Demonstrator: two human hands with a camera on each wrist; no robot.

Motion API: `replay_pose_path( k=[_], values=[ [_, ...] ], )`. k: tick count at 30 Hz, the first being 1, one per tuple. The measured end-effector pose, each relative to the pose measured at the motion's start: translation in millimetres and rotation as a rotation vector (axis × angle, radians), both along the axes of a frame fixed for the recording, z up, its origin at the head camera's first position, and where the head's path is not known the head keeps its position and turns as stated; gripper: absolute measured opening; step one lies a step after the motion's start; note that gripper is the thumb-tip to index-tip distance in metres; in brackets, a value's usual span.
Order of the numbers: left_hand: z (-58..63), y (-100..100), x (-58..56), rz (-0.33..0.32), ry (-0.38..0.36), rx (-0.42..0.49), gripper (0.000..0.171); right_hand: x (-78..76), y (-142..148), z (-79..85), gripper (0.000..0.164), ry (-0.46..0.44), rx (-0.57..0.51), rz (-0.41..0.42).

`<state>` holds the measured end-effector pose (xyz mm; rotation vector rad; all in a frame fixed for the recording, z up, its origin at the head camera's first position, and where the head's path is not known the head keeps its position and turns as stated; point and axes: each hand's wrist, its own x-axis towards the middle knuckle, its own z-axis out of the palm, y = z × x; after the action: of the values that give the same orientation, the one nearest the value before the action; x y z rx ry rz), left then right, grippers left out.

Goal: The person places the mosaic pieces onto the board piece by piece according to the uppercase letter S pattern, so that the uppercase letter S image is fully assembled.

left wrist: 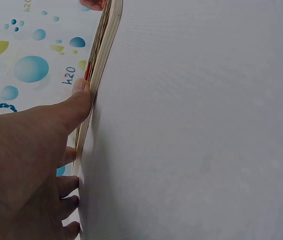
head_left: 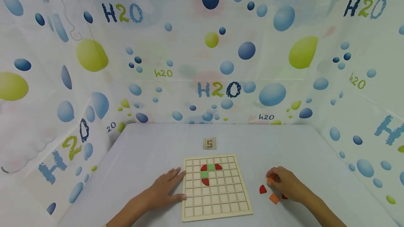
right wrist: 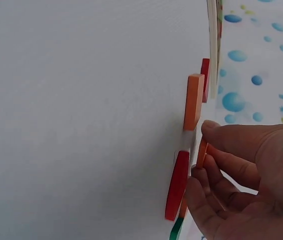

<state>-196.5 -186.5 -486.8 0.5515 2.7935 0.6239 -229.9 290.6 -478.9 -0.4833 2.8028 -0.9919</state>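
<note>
A wooden grid board [head_left: 221,199] lies on the white table. In its upper cells sit red quarter-round tiles [head_left: 205,182] and two green square tiles [head_left: 204,174]. My left hand [head_left: 162,190] rests at the board's left edge, fingers extended, thumb touching the rim. To the right of the board, my right hand [head_left: 288,185] pinches an orange tile [right wrist: 202,152] between thumb and fingers. Around that hand lie a red quarter-round tile [head_left: 263,189], an orange square tile [head_left: 274,198] and another red tile [right wrist: 177,185]. A green tile [right wrist: 177,230] shows only partly in the right wrist view.
Behind the board lies a small card [head_left: 209,144] with a grid and a figure like a 5. A white curtain [head_left: 189,55] with blue and green drops and "H2O" lettering surrounds the table [head_left: 157,142] at the back and sides.
</note>
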Motion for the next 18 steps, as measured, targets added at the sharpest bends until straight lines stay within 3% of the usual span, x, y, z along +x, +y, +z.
replay_pose_path(
  k=[10,18],
  values=[
    [-1.5,1,-0.6,0.012,-0.004,-0.02,0.094,-11.9,-32,5.9,0.021,0.021,-0.027,-0.051],
    [-1.9,0,-0.4,0.001,-0.001,-0.01,0.093,-25.4,-65,3.6,0.02,0.028,-0.072,0.072]
  ],
)
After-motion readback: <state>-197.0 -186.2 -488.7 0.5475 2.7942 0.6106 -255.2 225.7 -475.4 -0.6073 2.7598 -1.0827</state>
